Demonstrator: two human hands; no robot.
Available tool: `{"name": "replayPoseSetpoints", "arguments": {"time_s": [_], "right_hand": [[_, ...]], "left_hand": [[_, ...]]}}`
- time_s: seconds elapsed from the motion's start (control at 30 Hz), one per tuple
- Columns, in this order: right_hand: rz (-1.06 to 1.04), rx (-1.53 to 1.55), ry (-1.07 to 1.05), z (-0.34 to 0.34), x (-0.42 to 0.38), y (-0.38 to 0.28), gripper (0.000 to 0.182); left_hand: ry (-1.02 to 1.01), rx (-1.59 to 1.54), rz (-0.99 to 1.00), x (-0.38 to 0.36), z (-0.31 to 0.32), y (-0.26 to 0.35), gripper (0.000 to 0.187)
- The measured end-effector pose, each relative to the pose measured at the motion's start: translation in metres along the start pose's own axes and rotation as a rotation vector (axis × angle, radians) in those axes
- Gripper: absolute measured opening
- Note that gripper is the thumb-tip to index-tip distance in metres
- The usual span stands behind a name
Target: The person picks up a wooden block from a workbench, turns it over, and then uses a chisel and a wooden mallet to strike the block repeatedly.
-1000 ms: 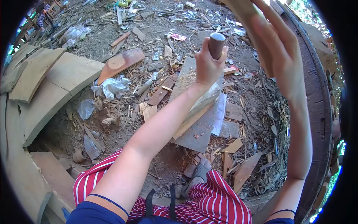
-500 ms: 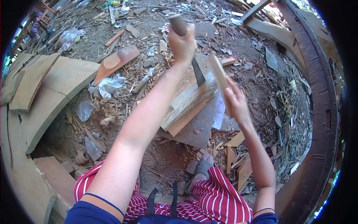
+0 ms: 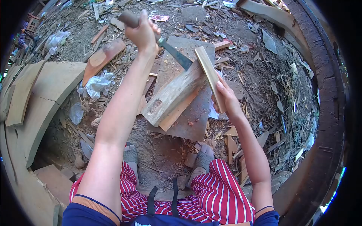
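Note:
My left hand [image 3: 143, 37] is wrapped around the wooden handle of a machete [image 3: 175, 55], its knuckles up and away from me. The dark blade slants down to the right, its far end at the upper part of a weathered wooden block [image 3: 171, 94]. That block has an oval slot near its lower left end and lies over a paler board [image 3: 181, 110]. In my right hand [image 3: 228, 98] is a narrow pale wooden slat [image 3: 209, 75], held by its lower part. The slat leans up to the left, its upper end overlapping the block's right end in this view.
A flat grey slab [image 3: 190, 130] lies beneath the block. Large curved planks [image 3: 60, 81] stand at the left, and a dark curved beam [image 3: 326, 113] bounds the right. A reddish wood piece [image 3: 103, 59], plastic bags [image 3: 98, 86] and wood chips litter the dirt.
My left hand and the machete have swung left, the blade now lying more slanted. The slat has shifted left and slightly down with my right hand. The whole view has shifted a little.

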State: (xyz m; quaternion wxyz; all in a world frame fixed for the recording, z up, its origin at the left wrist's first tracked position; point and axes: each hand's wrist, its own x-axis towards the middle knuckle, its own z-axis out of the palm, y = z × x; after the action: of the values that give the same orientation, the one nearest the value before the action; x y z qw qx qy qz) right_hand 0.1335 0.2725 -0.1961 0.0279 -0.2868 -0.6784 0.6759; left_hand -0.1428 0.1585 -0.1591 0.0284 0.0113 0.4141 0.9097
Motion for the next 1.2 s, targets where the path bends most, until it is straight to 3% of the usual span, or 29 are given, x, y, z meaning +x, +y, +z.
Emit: {"name": "replayPoseSetpoints", "arguments": {"time_s": [0.07,0.3,0.7,0.93,1.03,1.1,1.17,1.2], "right_hand": [[0.103,0.213,-0.023,0.005,-0.004,-0.011,0.058],[0.197,0.368,-0.07,-0.005,-0.005,-0.006,0.059],[0.163,0.363,-0.121,-0.01,-0.003,-0.005,0.059],[0.15,0.356,-0.114,-0.008,-0.004,-0.006,0.058],[0.148,0.232,0.05,-0.006,-0.002,-0.019,0.056],[0.005,0.189,0.214,-0.009,0.003,-0.049,0.055],[-0.324,-0.086,0.409,-0.007,-0.004,-0.111,0.058],[-0.448,-0.161,0.403,-0.008,-0.012,-0.145,0.057]], "left_hand": [[-0.166,0.014,0.096,-0.005,0.021,0.006,0.025],[-0.33,0.067,0.097,-0.017,0.034,-0.003,0.026],[-0.332,0.042,0.073,-0.017,0.037,-0.012,0.028],[-0.342,0.142,0.181,-0.036,0.044,-0.009,0.026],[-0.392,0.168,0.269,-0.043,0.053,-0.014,0.022],[-0.378,0.302,0.486,-0.048,0.058,-0.021,0.021],[-0.371,0.36,0.54,-0.045,0.056,-0.024,0.021],[-0.366,0.428,0.577,-0.044,0.055,-0.026,0.021]]}}
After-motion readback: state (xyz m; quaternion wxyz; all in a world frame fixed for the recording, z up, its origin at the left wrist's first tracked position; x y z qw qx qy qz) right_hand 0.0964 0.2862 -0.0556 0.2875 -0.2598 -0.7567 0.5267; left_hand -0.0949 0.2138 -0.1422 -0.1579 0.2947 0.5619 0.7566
